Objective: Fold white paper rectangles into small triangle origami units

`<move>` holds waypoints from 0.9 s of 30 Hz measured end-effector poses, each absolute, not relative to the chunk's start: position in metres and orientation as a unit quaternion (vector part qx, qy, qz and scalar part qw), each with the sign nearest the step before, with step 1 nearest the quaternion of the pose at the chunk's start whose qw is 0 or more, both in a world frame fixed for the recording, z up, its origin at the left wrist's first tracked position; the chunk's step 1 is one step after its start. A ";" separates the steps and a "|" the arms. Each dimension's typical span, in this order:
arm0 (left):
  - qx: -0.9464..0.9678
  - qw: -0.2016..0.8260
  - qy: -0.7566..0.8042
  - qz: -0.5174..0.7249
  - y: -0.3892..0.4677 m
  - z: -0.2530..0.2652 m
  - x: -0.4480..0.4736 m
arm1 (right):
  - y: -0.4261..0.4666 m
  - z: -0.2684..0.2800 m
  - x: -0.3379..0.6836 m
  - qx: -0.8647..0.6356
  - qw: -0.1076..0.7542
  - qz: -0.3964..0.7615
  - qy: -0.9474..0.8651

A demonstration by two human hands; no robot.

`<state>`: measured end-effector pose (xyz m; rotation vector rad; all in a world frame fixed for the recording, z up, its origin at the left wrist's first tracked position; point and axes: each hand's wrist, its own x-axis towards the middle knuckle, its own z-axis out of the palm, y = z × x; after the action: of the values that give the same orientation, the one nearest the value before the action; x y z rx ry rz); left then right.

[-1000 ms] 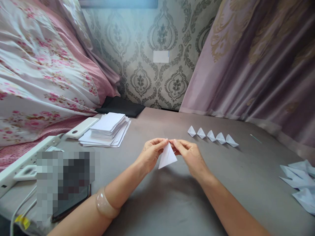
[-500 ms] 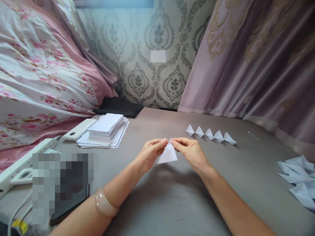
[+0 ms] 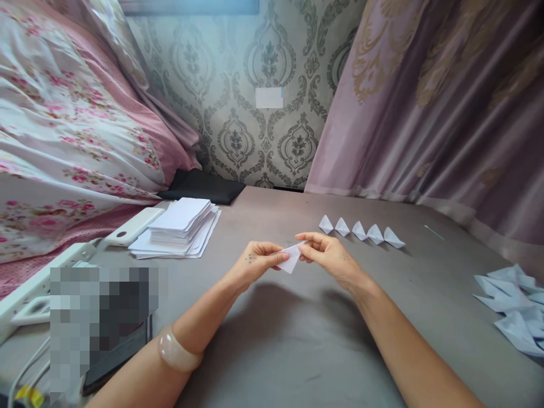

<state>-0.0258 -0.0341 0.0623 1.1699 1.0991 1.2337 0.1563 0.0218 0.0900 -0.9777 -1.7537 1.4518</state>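
Observation:
A small folded piece of white paper (image 3: 291, 261) is held up between my two hands, above the grey tabletop. My left hand (image 3: 257, 261) pinches its left side, thumb in front and fingers behind. At the upper right corner, my right hand (image 3: 328, 253) grips the paper between thumb and fingers. Beyond my right hand, several small white paper boats (image 3: 359, 230) stand in a row on the table. The paper's back face and some fingertips are hidden.
At the left are a stack of white paper (image 3: 181, 221), a white box-shaped device (image 3: 135, 226), a power strip (image 3: 63, 262) and a dark phone (image 3: 117, 357), partly blurred out. A pile of folded paper boats (image 3: 516, 306) lies at the right edge. A black cloth-like item (image 3: 202, 186) rests behind the stack.
The paper has turned from a point-up triangle to a tilted, narrower shape. My left thumb has moved onto its front, and my right hand has shifted slightly. The view has moved a little.

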 end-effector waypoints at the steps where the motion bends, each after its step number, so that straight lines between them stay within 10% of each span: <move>1: 0.509 0.529 0.453 0.506 -0.034 0.063 -0.028 | 0.023 0.092 0.160 -0.364 0.299 0.556 -0.685; 13: 0.414 0.415 0.504 0.634 -0.028 0.062 -0.028 | 0.034 0.090 0.164 -0.402 0.382 0.516 -0.653; 27: 0.419 0.513 0.446 0.602 -0.026 0.063 -0.037 | 0.036 0.091 0.168 -0.404 0.342 0.512 -0.677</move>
<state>-0.0368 -0.0263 0.0632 1.0082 1.0737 1.4473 0.1680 0.0360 0.0909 -1.0510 -1.7595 1.3312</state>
